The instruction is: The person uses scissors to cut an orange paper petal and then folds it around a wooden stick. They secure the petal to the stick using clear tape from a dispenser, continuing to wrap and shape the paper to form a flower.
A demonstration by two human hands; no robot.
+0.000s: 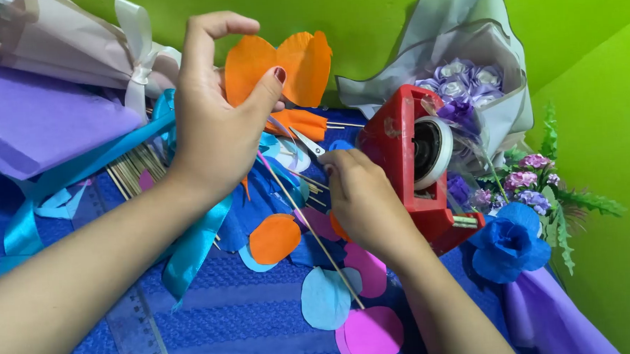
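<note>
Left hand (217, 124) raised mid-frame, thumb and fingers pinching orange paper petals (282, 65) on a thin wooden stick (310, 230). Right hand (362, 200) curled against the red tape dispenser (417, 158); I can't tell what it grips. Loose petals (327, 297) lie on the blue cloth (229, 322).

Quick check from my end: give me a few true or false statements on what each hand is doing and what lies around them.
1. The left hand holds orange paper petals. True.
2. The right hand rests at a red tape dispenser. True.
3. The finished paper flower at the right is yellow. False: it is blue.
4. A thin wooden stick runs down from the left hand across loose petals. True.
5. The wall behind is white. False: it is green.
6. The clear ruler stands upright. False: it lies flat on the blue cloth.
</note>
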